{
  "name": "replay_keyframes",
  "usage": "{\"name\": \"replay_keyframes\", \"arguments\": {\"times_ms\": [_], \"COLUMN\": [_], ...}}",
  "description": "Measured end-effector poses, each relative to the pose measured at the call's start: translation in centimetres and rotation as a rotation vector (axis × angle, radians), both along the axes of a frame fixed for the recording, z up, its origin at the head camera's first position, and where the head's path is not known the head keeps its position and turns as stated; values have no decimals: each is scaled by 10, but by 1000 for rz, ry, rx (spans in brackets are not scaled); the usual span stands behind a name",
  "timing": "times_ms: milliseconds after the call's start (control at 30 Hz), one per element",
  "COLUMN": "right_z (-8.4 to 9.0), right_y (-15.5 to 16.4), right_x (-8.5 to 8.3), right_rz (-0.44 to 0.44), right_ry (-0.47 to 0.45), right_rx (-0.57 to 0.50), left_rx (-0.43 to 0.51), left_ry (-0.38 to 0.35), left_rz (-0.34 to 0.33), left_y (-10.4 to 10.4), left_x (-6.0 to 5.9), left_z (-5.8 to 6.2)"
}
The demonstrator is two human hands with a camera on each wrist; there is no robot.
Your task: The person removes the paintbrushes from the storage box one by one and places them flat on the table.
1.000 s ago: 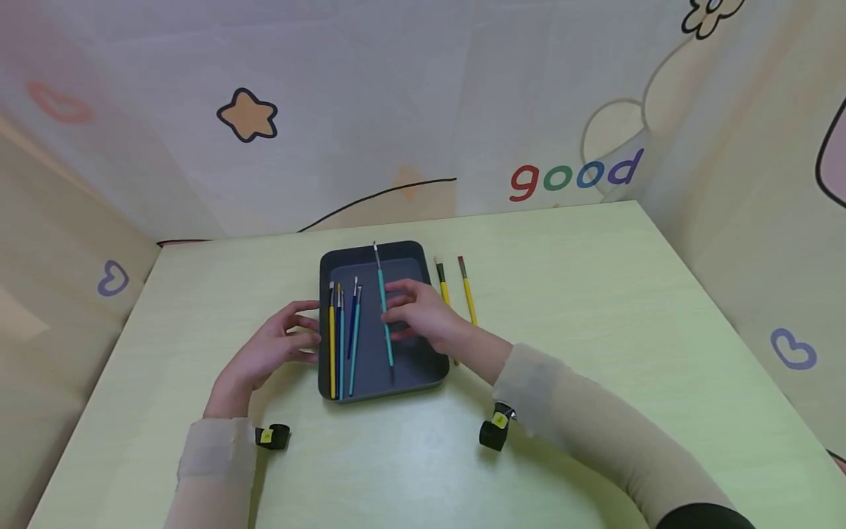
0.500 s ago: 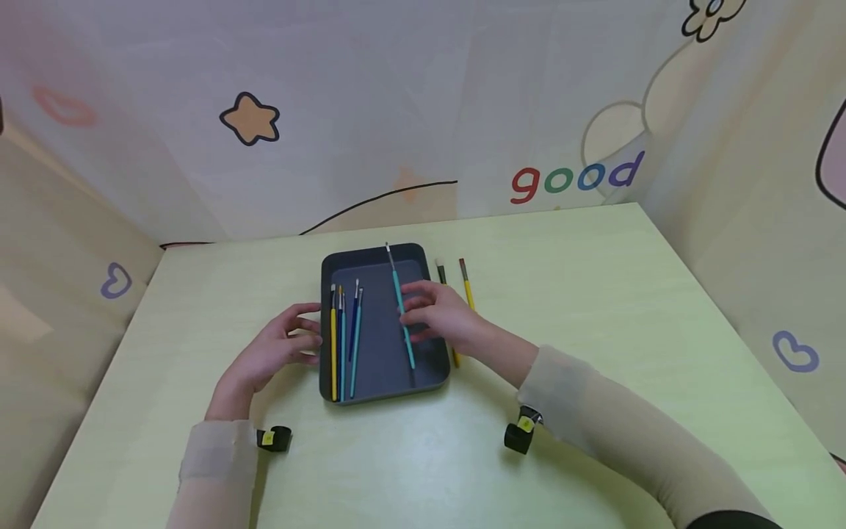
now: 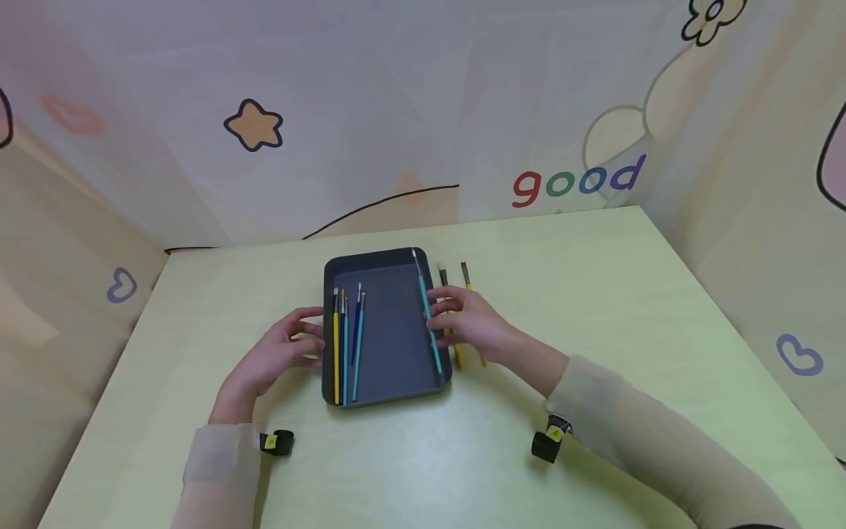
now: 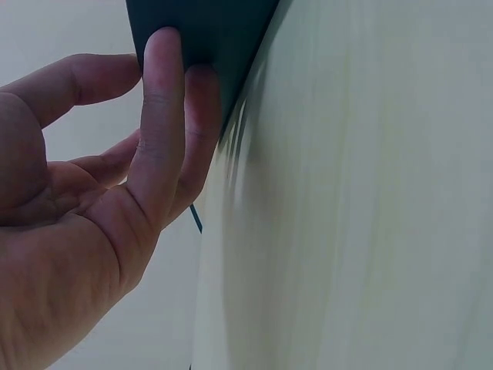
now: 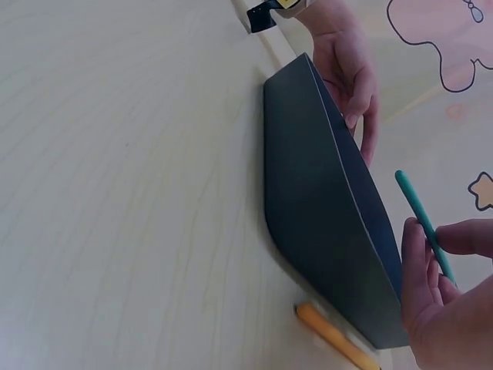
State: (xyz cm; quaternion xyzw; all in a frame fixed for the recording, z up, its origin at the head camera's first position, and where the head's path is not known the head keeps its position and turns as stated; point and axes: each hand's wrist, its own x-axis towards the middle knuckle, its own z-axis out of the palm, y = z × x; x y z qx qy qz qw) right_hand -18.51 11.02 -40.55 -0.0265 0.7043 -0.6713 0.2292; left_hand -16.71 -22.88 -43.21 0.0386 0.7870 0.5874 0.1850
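Observation:
A turquoise paintbrush [image 3: 424, 294] is pinched in my right hand [image 3: 472, 323], held over the right side of a dark grey tray [image 3: 396, 400]. In the right wrist view, the thumb and fingers pinch the brush's turquoise handle [image 5: 416, 202] above the tray's rim. My left hand [image 3: 280, 353] touches the tray's left wall from outside. Its fingertips rest against the dark wall [image 4: 204, 31] in the left wrist view. Inside the tray, on the left, several brushes lie lengthwise: a yellow one [image 3: 335, 353], and blue and turquoise ones [image 3: 359, 353].
Two yellow-handled brushes lie on the table just right of the tray, partly hidden by my right hand; their dark ferrules [image 3: 443, 276] and red-brown tip [image 3: 465, 268] show. A pale wooden table [image 3: 396, 470] supports everything. A patterned cloth [image 3: 370, 110] stands behind.
My right hand has moved right with the turquoise paintbrush, from the tray's middle to its right side. My left hand stays at the tray's left wall.

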Motion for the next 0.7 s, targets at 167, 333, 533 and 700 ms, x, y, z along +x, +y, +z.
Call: {"name": "replay_keyframes", "arguments": {"times_ms": [167,333,533,700], "right_z": [-4,-5,-10,-13], "right_y": [16,32,52,68], "right_x": [2,2,-1,-4], "right_rz": [7,3,-31,-50], "right_ry": [24,31,25,29], "right_rx": [-13,11,57,88], "left_rx": [2,-2,-8,-11], "left_ry": [1,-4,0,-1], "left_rz": [1,7,12,17], "left_y": [0,0,1,1], "left_x": [0,0,0,1], "left_z": [-1,0,0,-1]}}
